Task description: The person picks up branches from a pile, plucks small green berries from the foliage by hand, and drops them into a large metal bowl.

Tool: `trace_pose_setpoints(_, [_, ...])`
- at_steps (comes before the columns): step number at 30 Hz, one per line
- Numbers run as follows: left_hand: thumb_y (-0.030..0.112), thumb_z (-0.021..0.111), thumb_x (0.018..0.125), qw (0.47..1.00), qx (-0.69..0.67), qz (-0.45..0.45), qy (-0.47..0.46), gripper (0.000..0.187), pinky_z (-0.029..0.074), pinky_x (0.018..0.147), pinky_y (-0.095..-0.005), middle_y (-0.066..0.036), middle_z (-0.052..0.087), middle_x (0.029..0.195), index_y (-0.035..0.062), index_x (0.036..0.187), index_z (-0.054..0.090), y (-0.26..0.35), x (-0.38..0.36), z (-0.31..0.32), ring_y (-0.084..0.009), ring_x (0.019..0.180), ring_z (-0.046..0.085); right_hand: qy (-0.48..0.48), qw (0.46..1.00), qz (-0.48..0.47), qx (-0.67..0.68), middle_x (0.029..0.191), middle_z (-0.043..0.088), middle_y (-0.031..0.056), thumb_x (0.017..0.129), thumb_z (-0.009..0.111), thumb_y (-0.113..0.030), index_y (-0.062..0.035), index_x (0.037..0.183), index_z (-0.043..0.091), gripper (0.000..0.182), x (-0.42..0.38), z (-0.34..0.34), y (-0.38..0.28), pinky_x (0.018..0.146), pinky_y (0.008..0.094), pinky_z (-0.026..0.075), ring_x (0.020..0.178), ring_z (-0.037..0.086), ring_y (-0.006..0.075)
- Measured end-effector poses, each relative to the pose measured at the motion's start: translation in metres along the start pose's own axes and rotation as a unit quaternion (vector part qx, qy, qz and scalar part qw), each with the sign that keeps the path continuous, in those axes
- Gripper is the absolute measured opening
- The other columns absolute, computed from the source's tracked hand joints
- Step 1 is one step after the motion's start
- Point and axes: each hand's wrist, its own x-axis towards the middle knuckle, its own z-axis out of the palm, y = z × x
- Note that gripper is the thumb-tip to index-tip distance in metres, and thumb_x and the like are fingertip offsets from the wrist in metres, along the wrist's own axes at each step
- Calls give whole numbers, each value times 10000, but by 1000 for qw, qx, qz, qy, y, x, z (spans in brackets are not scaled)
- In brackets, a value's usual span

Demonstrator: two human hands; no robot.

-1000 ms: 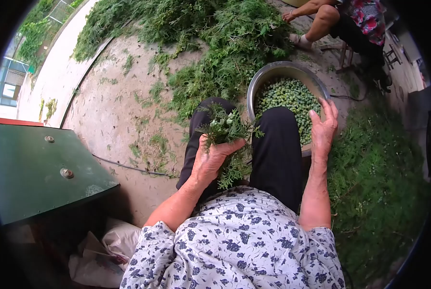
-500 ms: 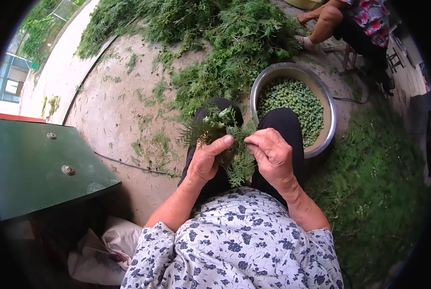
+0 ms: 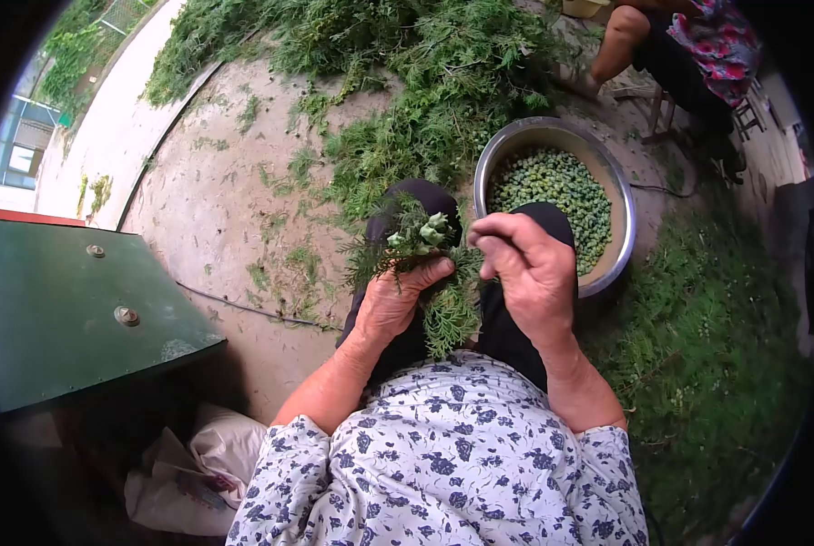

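My left hand (image 3: 398,298) is closed around a sprig of scaly evergreen (image 3: 452,318) above my knees. Pale green cones (image 3: 432,229) show at the sprig's upper end, beyond my thumb. Just right of the sprig, and apart from the cones, my right hand (image 3: 533,273) has its fingers curled in with thumb and forefinger close together. Whether anything small is between those fingertips is hidden. A metal basin (image 3: 618,164) stands on the ground beyond my right knee, partly filled with small green cones (image 3: 557,196).
A big heap of cut evergreen branches (image 3: 407,100) lies ahead, and more greenery (image 3: 707,364) spreads to my right. At the left is a green metal surface (image 3: 70,309), with a pale sack (image 3: 229,446) below it. Another person's leg (image 3: 621,44) shows at upper right.
My right hand has moved slightly up and right, away from the sprig. The cones in my left hand show more plainly. The other person at upper right has shifted right.
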Motion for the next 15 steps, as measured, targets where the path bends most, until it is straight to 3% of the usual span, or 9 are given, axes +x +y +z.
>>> trace_pose_setpoints(3, [17,665,773,1000,27,13,-10,287,458,791,-278,-20,605,961,47,1047,583,4,0,2,-130,869,555,-87,993,71,-37,840,593,55,806,586,14,10,944,597,138,2,6,17,507,215,448,559,542,87])
trace_pose_setpoints(5, [7,656,774,996,72,-37,-24,304,454,786,-275,-21,603,969,38,1066,576,10,-2,2,-129,872,551,-85,993,71,-40,859,583,53,804,579,17,32,957,590,155,0,5,22,506,209,445,566,540,78])
trace_pose_setpoints(9, [36,634,799,997,74,-11,-19,216,454,764,-269,-35,618,963,16,1011,606,4,-1,0,-115,865,556,-107,990,85,-23,910,561,61,804,564,26,51,982,583,181,-1,2,25,508,206,449,570,537,77])
trace_pose_setpoints(10, [36,634,799,997,74,-12,-20,216,454,764,-269,-35,618,963,16,1011,606,4,0,1,-115,865,556,-113,990,53,-65,896,576,108,771,610,6,23,1007,599,237,-1,1,31,601,270,481,705,592,175])
trace_pose_setpoints(13, [48,613,800,996,73,-42,-23,188,460,761,-275,-46,635,960,34,987,628,3,0,-2,-142,866,582,-108,991,21,-81,867,579,113,744,634,18,33,980,602,239,-7,5,39,636,279,480,735,596,216])
trace_pose_setpoints(15, [69,619,757,963,267,16,-18,252,463,775,-298,-69,639,982,77,1008,636,-7,0,-15,-216,902,602,-82,992,-14,-99,841,576,117,713,654,31,37,945,601,237,-11,11,38,624,294,484,734,599,247])
